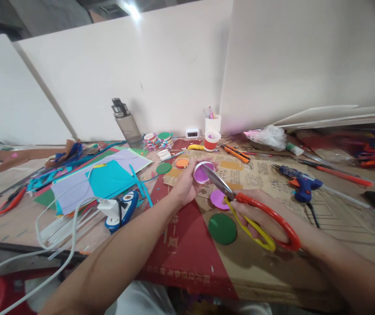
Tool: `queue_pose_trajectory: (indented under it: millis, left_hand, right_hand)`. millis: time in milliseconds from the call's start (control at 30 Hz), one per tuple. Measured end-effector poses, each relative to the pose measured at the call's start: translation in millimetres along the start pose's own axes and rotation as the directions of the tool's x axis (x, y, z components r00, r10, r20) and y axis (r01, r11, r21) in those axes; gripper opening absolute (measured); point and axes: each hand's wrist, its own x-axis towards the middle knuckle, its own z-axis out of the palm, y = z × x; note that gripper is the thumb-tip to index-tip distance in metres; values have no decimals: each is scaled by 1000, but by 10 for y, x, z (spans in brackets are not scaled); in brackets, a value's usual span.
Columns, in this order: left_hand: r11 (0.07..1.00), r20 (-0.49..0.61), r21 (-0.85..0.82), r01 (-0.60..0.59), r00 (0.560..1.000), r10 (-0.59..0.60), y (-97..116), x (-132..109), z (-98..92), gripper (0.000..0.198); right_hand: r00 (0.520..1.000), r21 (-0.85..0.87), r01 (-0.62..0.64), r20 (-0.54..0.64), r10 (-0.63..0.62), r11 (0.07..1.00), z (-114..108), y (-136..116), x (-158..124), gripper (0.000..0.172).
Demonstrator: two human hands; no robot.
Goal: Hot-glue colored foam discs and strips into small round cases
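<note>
My left hand [187,186] grips a small round white cup piece [202,173] with a purple inside, its opening tilted toward me. In my right hand [256,214] are large scissors [269,214] with one red and one yellow handle. The blades reach to the rim of the cup piece, and I cannot tell whether they touch it. Below the blades lies a purple foam disc [219,199], partly hidden by the scissors. Nearer to me a dark green disc [222,229] lies flat on the cardboard.
A blue hot glue gun [300,181] rests at the right. Behind stand a red paper cup [212,141] and a grey bottle [127,124]. At left are coloured sheets [109,181], a blue power strip [123,210] and white cables [72,245].
</note>
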Motion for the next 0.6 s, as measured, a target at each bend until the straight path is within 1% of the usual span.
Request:
queue_pose_trajectory:
  millis: [100, 233, 433, 500, 600]
  left_hand:
    - [1000, -4, -13, 13, 1000, -13, 5, -5, 3, 41]
    - [1000, -30, 1, -25, 999, 25, -17, -5, -2, 41]
    - [997, -48, 1, -72, 996, 72, -30, 3, 15, 44]
    - [998, -62, -8, -55, 997, 54, -28, 1, 26, 45]
    - [1000, -87, -19, -6, 996, 4, -25, 1, 34, 49]
  right_hand:
    - [999, 20, -37, -14, 37, 999, 16, -31, -7, 31]
    - [1000, -21, 23, 1, -23, 1000, 21, -4, -4, 32]
    - [1000, -24, 28, 15, -28, 999, 5, 66, 3, 34]
    - [1000, -25, 14, 15, -14, 1000, -1, 84, 8, 35]
    - [999, -32, 32, 22, -32, 999, -3, 99, 18, 33]
